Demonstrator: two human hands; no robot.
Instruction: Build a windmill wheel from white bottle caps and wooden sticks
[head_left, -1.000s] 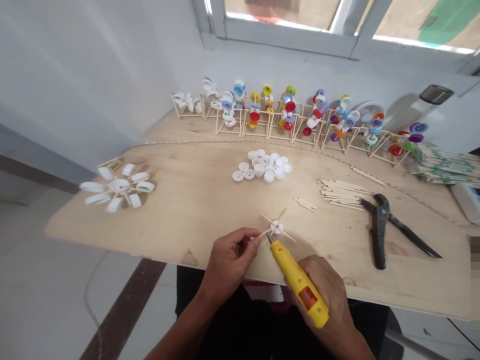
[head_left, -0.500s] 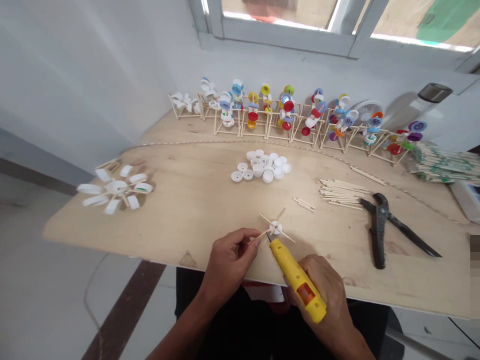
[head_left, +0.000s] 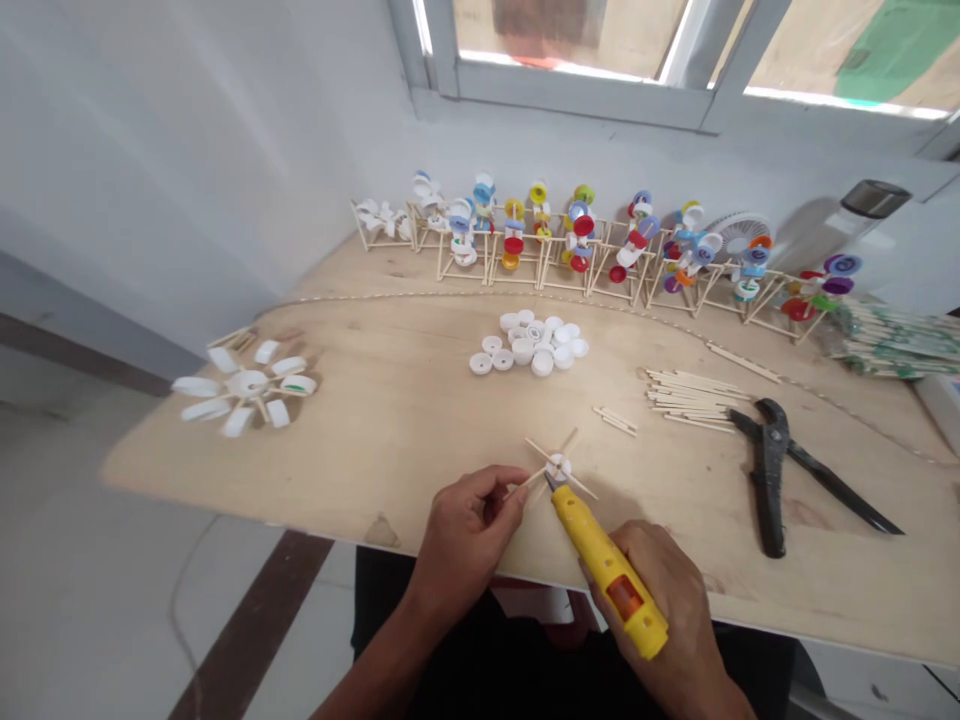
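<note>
My left hand [head_left: 465,530] pinches one thin wooden stick of a small spoked piece [head_left: 558,466], a white bottle cap with several sticks radiating from it, lying on the plywood board [head_left: 390,420]. My right hand [head_left: 667,610] grips a yellow glue gun [head_left: 609,570]. Its tip touches the cap where the pinched stick meets it.
A pile of white caps [head_left: 534,342] lies mid-board, with two loose sticks [head_left: 615,420], a stick bundle [head_left: 694,398] and black cutters [head_left: 780,475] to the right. A finished white cap wheel [head_left: 244,387] lies at left. Several colourful cap models [head_left: 600,240] line the back wall, beside a small fan [head_left: 739,232].
The glue gun tip has moved in closer against the cap hub. My head has shifted slightly, so everything sits a little lower in view.
</note>
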